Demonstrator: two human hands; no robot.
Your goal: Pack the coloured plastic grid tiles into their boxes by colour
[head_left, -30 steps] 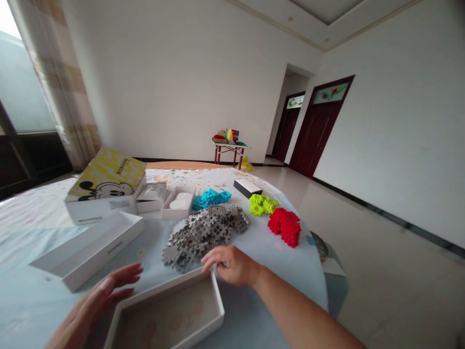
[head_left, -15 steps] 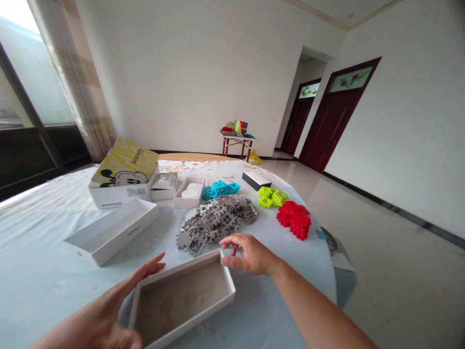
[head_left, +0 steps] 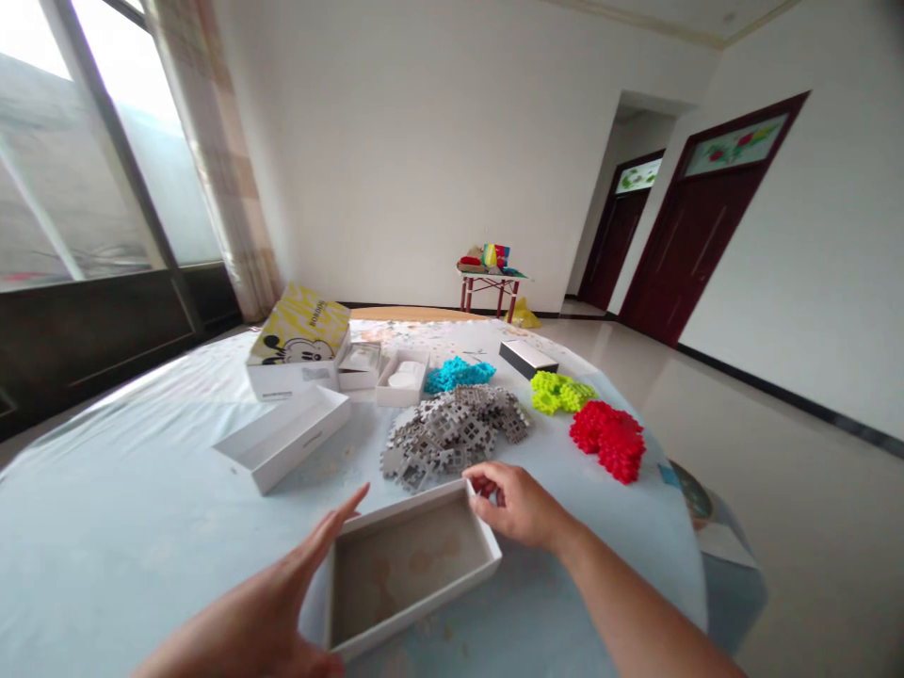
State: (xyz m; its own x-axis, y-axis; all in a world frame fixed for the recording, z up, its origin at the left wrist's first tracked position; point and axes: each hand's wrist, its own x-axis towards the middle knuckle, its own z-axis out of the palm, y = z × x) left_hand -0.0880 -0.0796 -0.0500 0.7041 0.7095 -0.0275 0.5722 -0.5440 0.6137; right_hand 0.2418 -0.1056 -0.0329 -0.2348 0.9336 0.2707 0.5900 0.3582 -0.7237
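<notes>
An open, shallow white box with a grey-brown inside lies tilted across the near part of the table. My left hand is at its left end, thumb and fingers spread wide, holding nothing. At the box's far right corner, my right hand has its fingers curled and its thumb against the outside. Just beyond the box sits a heap of grey interlocking plastic pieces.
Blue pieces, lime-green pieces and red pieces lie in piles. An elongated white box, two small white boxes, a yellow-patterned carton and a black-sided box stand around on the round table's cloth.
The view has swung left, so everything appears farther right. Both hands stay by the white box, which looks unmoved on the table.
</notes>
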